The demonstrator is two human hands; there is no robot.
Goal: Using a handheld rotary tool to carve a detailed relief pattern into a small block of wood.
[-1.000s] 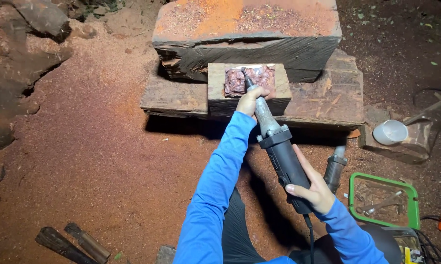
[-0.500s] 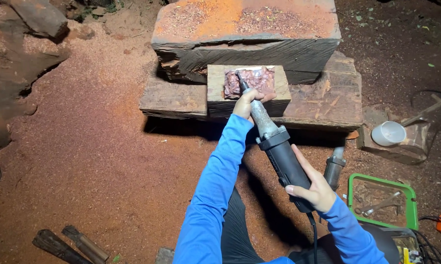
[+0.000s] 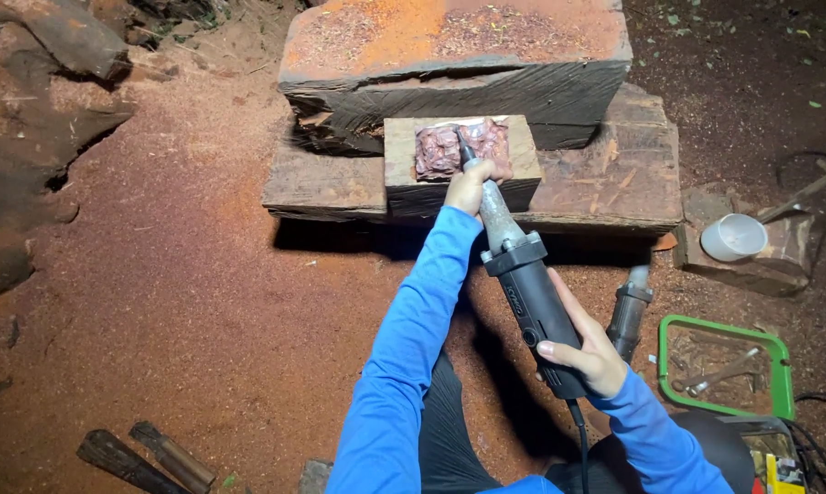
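Grinder ran from 5 o'clock up to the block at 12; right hand gripped its body, left hand clasped the neck, steadying the tip on the carving.

An outdoor woodcarving spot: reddish sawdust covers the bare ground, rough timber slabs are stacked as a bench, and a power carving tool works a wood block.

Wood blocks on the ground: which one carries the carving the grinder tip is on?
The small wood block in front, with the reddish carved patch on top. It leans against the large slab and sits on the flat plank; both are uncarved.
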